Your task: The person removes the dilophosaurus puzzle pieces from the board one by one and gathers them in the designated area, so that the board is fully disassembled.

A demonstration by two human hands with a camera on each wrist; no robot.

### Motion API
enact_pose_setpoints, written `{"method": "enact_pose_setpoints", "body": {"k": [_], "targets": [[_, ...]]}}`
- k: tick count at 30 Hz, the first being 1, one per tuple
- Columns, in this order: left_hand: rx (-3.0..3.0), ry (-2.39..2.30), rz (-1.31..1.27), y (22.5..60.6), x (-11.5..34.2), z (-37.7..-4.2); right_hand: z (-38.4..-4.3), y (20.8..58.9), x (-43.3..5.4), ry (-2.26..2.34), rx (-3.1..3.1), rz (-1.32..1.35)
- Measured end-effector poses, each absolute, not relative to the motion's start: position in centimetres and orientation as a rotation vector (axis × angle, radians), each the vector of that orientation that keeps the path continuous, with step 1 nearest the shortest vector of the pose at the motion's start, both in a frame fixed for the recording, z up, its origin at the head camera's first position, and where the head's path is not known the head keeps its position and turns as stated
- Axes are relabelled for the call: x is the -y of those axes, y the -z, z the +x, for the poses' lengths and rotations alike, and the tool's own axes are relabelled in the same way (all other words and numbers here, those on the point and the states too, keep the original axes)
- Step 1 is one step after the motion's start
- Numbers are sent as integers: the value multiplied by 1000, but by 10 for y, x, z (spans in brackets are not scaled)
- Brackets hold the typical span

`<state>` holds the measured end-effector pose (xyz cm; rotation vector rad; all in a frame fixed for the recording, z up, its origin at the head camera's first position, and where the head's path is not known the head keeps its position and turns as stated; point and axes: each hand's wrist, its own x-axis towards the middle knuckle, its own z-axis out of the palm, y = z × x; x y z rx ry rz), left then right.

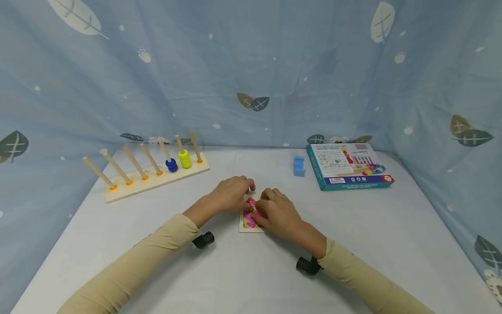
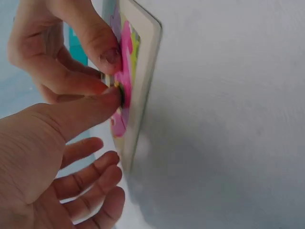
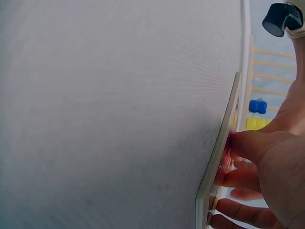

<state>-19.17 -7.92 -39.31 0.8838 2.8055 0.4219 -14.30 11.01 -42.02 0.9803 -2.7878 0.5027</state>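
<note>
A small jigsaw puzzle board point(image 1: 251, 230) with a pale wooden frame and a pink, yellow and green picture lies on the white table. My left hand point(image 1: 231, 195) is over its upper left side. In the left wrist view, the left thumb point(image 2: 107, 102) presses on the picture while the other fingers spread loosely beside the frame. From the right, my right hand point(image 1: 283, 216) touches the pink part of the picture with thumb and forefinger, which stand a little apart. Both hands meet over the picture and hide much of it, including the joins between pieces.
A wooden peg stand point(image 1: 157, 176) at the back left carries blue rings point(image 1: 171, 165) and yellow rings point(image 1: 184, 159). Behind the hands lies a light-blue block point(image 1: 299, 166). A teal-edged box point(image 1: 349, 168) lies at the back right. Blue patterned cloth point(image 1: 251, 69) hangs behind the table.
</note>
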Motion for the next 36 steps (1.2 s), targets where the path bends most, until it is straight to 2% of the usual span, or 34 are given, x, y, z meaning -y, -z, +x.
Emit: {"method": "enact_pose_setpoints", "body": {"k": [8,36], "targets": [[-2785,-425,977,390,73,-188,-142,421,-111,-512,2778,984],[-2776,-464,1063,396,85,-190,-140,421,-109,-507,2782,978]]}}
